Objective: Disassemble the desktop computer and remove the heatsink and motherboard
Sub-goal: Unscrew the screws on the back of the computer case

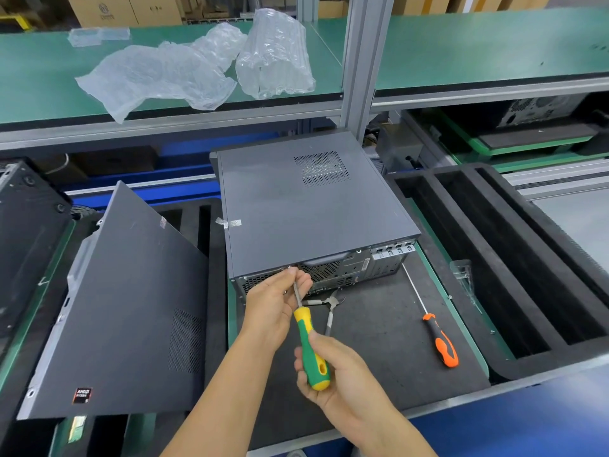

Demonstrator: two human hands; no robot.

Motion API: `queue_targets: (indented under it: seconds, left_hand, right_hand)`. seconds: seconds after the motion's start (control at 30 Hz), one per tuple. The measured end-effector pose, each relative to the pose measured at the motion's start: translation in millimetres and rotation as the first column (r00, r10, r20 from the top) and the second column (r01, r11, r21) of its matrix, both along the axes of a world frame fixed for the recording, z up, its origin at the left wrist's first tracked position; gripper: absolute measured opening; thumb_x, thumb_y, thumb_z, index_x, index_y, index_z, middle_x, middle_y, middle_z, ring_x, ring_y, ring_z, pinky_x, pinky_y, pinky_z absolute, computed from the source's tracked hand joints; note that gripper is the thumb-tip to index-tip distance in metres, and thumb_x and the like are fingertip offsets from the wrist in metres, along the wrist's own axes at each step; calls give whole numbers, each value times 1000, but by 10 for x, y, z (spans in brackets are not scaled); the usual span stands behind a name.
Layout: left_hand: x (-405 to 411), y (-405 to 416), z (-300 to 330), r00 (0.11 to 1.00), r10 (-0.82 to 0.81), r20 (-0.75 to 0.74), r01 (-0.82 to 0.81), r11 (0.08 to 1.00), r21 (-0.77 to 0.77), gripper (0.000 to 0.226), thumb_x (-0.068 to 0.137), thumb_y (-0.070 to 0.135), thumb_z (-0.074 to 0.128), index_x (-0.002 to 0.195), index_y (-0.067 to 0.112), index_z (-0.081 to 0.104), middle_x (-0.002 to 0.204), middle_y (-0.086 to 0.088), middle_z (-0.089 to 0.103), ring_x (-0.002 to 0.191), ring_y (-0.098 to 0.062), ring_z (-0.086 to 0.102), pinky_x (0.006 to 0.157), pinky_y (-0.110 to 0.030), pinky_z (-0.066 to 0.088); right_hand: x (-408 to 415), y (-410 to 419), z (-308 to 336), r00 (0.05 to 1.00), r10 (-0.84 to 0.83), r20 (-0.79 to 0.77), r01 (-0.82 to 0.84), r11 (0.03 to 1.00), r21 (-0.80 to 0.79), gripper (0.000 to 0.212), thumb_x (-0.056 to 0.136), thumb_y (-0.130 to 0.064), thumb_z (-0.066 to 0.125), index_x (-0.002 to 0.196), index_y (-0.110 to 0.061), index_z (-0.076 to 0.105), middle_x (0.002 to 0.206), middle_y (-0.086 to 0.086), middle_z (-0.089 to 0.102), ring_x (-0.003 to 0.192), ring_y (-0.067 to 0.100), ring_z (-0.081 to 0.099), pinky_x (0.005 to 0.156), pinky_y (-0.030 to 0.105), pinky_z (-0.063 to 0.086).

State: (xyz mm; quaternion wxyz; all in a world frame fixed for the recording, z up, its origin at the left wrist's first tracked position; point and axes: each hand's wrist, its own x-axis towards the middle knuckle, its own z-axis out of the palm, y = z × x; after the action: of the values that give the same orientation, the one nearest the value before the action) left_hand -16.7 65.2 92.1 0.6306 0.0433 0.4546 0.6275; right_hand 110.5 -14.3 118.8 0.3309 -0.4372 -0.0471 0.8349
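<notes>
A dark grey desktop computer case (296,209) lies on its side on a black mat (379,341), rear panel toward me, cover closed. My right hand (333,374) grips the handle of a green and yellow screwdriver (311,344). Its tip sits at the upper left edge of the rear panel. My left hand (275,303) pinches the metal shaft near the tip. The heatsink and motherboard are hidden inside the case.
A loose grey side panel (125,308) leans at the left. Pliers (326,308) and an orange screwdriver (440,341) lie on the mat. Black foam trays (494,242) stand at the right. Air-cushion wrap (197,61) lies on the green shelf above.
</notes>
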Motion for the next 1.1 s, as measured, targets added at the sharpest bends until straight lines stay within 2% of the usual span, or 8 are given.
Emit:
queue_targets:
  seconds: [0.17,0.27,0.37,0.47,0.63,0.9,1.03,1.1]
  left_hand:
    - [-18,-39,-26,993,-52,-105,53,999,2,16,84,3,71,97,-7,70,84,-14,73,79,-23,72,69,-28,58]
    - [-2,0,0,997,-22,-79,22,1000,-10,15,85,-2,68,97,-10,67,81,-15,72,76,-22,72,67,-27,58]
    - [12,14,28,1000,-3,-27,3,1000,-10,13,87,-7,63,98,-14,64,78,-18,71,72,-24,72,63,-27,59]
    - [7,5,38,1000,-4,13,4,1000,-2,13,89,-8,59,99,-15,63,82,-21,71,75,-28,72,64,-28,59]
    - [9,2,34,999,-24,26,24,1000,2,14,94,-2,56,100,-13,63,84,-21,71,78,-28,73,64,-29,59]
    - [15,16,12,997,-6,-76,5,1000,-18,10,89,-3,64,95,-11,67,79,-16,72,74,-22,72,65,-24,58]
    - [23,36,8,1000,31,-3,-31,999,-29,9,91,-4,59,94,-12,64,77,-18,72,74,-25,73,63,-27,59]
    - [26,34,-9,999,34,8,-34,999,-32,12,93,-3,57,97,-13,63,80,-19,72,77,-27,73,64,-28,59]
  right_hand:
    - [-32,52,15,985,-68,158,62,997,46,42,74,-5,78,111,-5,58,94,13,55,71,18,49,64,31,49]
    - [-59,41,27,988,-71,136,69,997,16,37,74,-13,80,103,-7,58,90,12,53,68,18,48,61,31,47]
    - [-35,8,54,998,-32,-50,25,991,-131,40,93,-40,58,112,-4,59,87,18,62,67,22,57,54,29,48]
    - [31,-13,11,995,-8,-101,-7,990,-143,47,102,-33,36,119,4,59,93,22,66,66,22,62,48,26,50]
    - [32,-30,-51,999,-9,52,8,1000,18,30,87,-17,65,112,1,62,88,16,63,72,22,58,61,33,50]
    - [-6,8,-72,992,-1,126,-6,998,56,47,63,-21,83,103,-8,62,90,10,54,76,20,48,62,34,48]
    - [-5,12,-90,998,53,-18,-55,991,-126,60,91,-57,48,114,-5,64,96,19,68,75,25,63,61,33,47]
    - [20,-11,-117,990,130,-46,-135,984,-114,64,95,-55,37,117,-2,64,100,21,68,75,26,66,58,31,50]
